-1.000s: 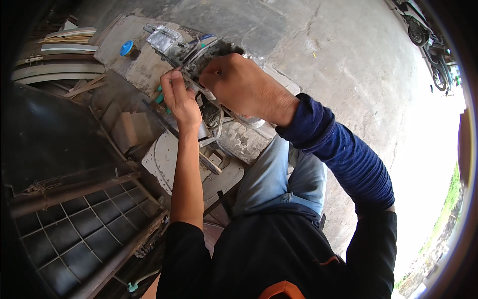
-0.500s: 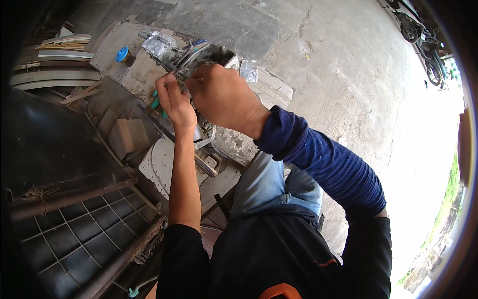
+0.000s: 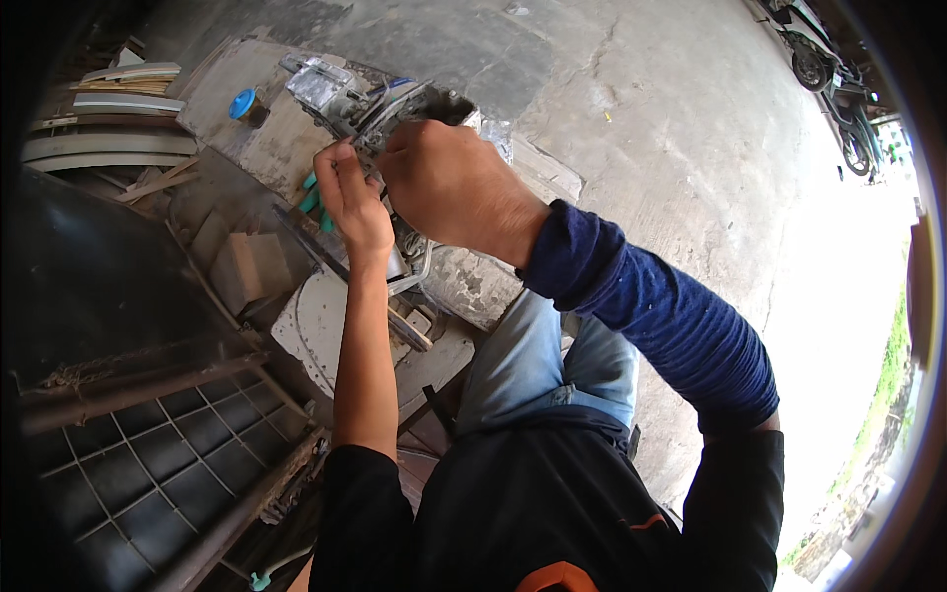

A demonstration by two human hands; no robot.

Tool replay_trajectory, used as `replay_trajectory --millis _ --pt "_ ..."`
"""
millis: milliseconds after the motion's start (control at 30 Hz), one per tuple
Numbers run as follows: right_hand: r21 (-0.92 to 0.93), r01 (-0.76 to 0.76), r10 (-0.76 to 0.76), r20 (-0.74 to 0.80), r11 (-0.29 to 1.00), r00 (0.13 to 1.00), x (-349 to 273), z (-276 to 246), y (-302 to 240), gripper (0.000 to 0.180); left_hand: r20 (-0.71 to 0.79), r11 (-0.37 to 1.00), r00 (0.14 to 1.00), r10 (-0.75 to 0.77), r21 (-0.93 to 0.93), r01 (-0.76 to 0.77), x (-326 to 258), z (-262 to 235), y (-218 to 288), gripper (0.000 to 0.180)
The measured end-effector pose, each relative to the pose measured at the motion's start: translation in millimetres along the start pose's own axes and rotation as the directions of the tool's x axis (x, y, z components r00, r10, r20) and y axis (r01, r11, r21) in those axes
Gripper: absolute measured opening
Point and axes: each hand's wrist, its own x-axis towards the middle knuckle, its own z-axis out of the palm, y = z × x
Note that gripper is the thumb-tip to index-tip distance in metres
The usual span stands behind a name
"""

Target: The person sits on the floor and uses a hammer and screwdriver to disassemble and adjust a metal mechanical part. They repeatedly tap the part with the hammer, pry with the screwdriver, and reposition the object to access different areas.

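Observation:
My left hand (image 3: 355, 205) is raised over the work board, thumb and fingers drawn together in a pinch. What lies in that pinch is too small to make out. Close on its right, my right hand (image 3: 459, 187) is closed with its back turned up, so whatever its fingers hold is hidden. Just beyond both hands sits a worn grey metal machine (image 3: 326, 87) with an open, box-like part at its right. A green-handled tool (image 3: 312, 197) lies beside my left wrist, partly covered by the hand.
A jar with a blue lid (image 3: 243, 104) stands on the stained board (image 3: 212, 113). Curved wooden strips (image 3: 109, 150) are stacked at the far left. Nearer are a wooden block (image 3: 258, 264) and a metal grid (image 3: 138, 464). Motorcycles (image 3: 834, 94) stand far right.
My right hand has shifted slightly to the right and its forearm moved with it. My left hand has barely moved; its pinch remains.

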Motion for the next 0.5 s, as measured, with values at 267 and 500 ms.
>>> replay_trajectory --millis 267,500 --pt "0.143 -0.018 0.039 -0.142 0.99 0.989 -5 17 7 0.022 -0.016 0.998 0.998 -0.056 0.033 0.057 2 1 3 0.028" --pt "0.102 0.005 -0.004 -0.004 0.995 1.0 -3 -5 10 0.021 -0.014 0.996 1.0 0.013 0.085 -0.012 -5 7 12 0.027"
